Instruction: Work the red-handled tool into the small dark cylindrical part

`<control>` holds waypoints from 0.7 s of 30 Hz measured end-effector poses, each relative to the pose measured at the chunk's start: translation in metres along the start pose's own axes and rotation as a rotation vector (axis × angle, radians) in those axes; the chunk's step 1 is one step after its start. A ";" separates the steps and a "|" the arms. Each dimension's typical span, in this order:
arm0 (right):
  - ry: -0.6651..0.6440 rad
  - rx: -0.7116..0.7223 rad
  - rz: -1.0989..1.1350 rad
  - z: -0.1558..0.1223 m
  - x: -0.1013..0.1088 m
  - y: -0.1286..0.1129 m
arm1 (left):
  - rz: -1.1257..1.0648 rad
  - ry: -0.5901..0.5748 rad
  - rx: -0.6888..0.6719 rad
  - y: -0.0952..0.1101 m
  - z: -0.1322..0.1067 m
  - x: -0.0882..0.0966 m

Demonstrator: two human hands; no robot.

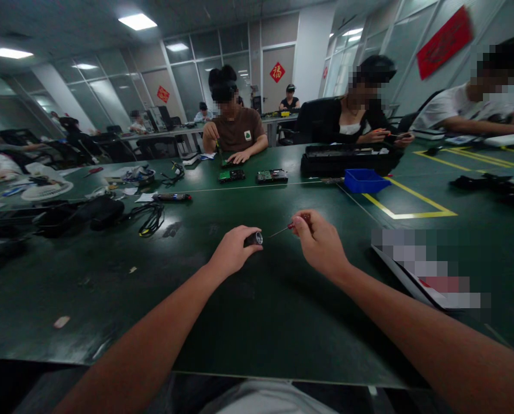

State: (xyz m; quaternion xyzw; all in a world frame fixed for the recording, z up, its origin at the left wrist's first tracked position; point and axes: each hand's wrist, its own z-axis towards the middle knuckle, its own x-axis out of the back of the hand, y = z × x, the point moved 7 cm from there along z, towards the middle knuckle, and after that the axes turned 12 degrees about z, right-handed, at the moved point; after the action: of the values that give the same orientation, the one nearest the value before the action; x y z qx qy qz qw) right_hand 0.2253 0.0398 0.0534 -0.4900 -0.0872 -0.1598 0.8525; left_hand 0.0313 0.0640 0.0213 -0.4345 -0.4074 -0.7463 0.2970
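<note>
Held in my left hand (229, 253) is a short dark cylinder (252, 239) with a pale, shiny ring at its round end, which faces right. It resembles a small flashlight, though its exact kind is unclear, and my fingers hide its rear part. My right hand (326, 247) is closed around a screwdriver (291, 226) with a red handle. The screwdriver's thin shaft points left and slightly down, its tip a short gap away from the cylinder's open-looking end. Both hands are above the dark green table (240, 333).
A tablet-like flat object (412, 276) lies right of my right arm. Beyond my hands are a blue bin (364, 181), a long black case (347, 160) and circuit boards (272, 175). Coiled cables (151, 218) and black gear (80, 215) lie left. Opposite, a person (240, 132) works.
</note>
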 end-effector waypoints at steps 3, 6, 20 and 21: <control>0.004 0.004 0.042 -0.001 0.000 0.001 | -0.026 -0.001 -0.010 0.003 0.000 0.002; -0.026 0.005 0.091 -0.002 -0.003 0.000 | -0.024 0.001 -0.036 0.008 0.000 0.003; -0.100 0.030 -0.066 -0.001 -0.007 -0.006 | -0.017 -0.039 -0.022 0.007 -0.001 -0.002; -0.092 0.032 -0.072 0.000 -0.006 -0.005 | -0.024 -0.035 -0.020 0.006 -0.001 -0.002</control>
State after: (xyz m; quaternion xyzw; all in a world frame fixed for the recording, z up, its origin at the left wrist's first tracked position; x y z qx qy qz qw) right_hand 0.2178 0.0386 0.0558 -0.4795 -0.1466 -0.1662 0.8491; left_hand 0.0368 0.0601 0.0217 -0.4455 -0.4101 -0.7462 0.2768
